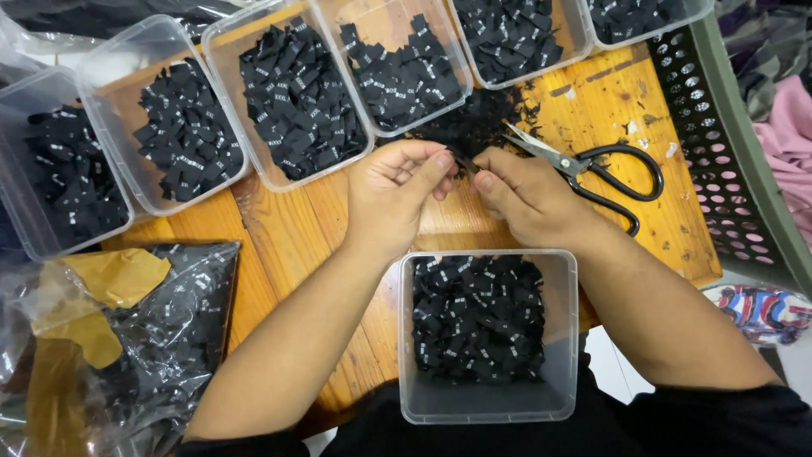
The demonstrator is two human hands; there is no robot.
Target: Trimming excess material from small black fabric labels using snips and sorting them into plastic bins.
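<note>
— Two hands met over the wooden tabletop point(288, 228), didn't they? What was between them?

— A small black label point(463, 163). The left hand point(397, 190) had its grip narrow, thumb and forefinger closed on one end; the right hand point(529, 195) pinched the other end just as tightly. The label sat right between the two grips, touching both.

— And around them?

— Just below the hands stood a clear tub point(489, 398) well filled with black labels, though its near end showed bare floor. Just beyond the right grip lay black-handled scissors point(592, 165), blades slightly parted, untouched. Directly past both grips was a loose heap of black scraps and labels point(482, 118) on the wood.

— Further out?

— Beyond the left grip, a row of clear tubs point(292, 93) ran across the far side, each holding its own pile of labels. Near the left forearm lay a clear bag point(169, 330) stuffed with more of them, with some tan paper on it. A perforated grey crate point(719, 144) stood well to the right of the right grip.

— How far along did it look?

— I would judge it well under way: every tub already held a good pile. Yet the loose heap and the full bag suggested plenty was left to go through.
</note>
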